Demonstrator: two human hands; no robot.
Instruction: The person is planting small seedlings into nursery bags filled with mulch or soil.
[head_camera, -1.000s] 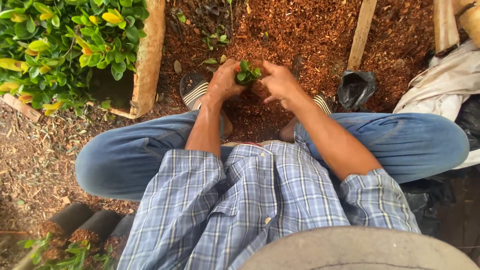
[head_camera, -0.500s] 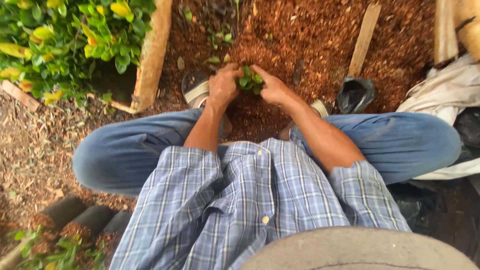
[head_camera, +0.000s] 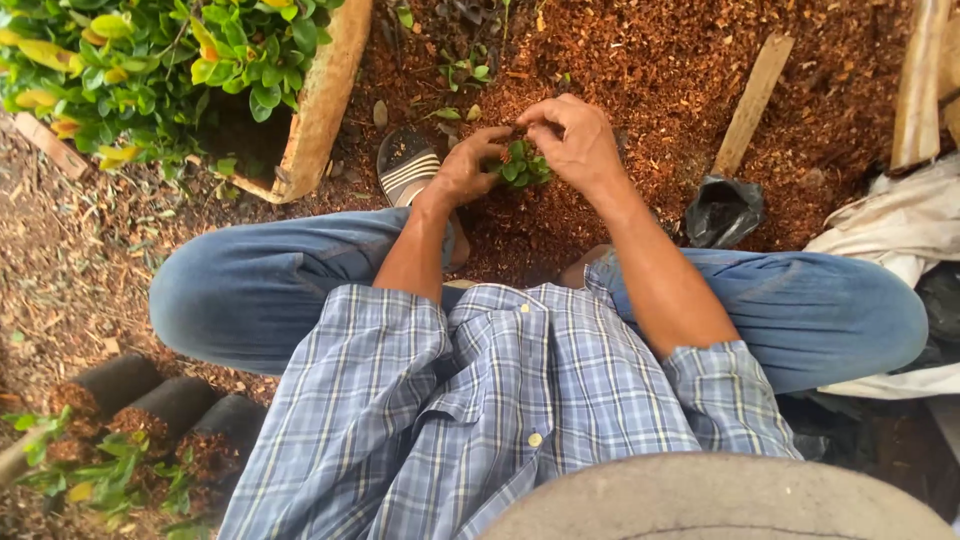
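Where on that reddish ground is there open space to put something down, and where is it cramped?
The widest bare stretch of reddish mulch lies beyond the hands, between the small sprouts and the slanted wooden stick. It is crowded where the left hand and right hand close around the green seedling, with the striped sandal beside them and the black bag to the right.

Head view, steeply down, close

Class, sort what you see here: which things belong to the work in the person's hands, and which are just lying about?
In use:
left hand
right hand
small green seedling
reddish-brown mulch

Lying about:
black plastic bag
wooden slat
filled seedling bags
leafy plants in a wooden frame
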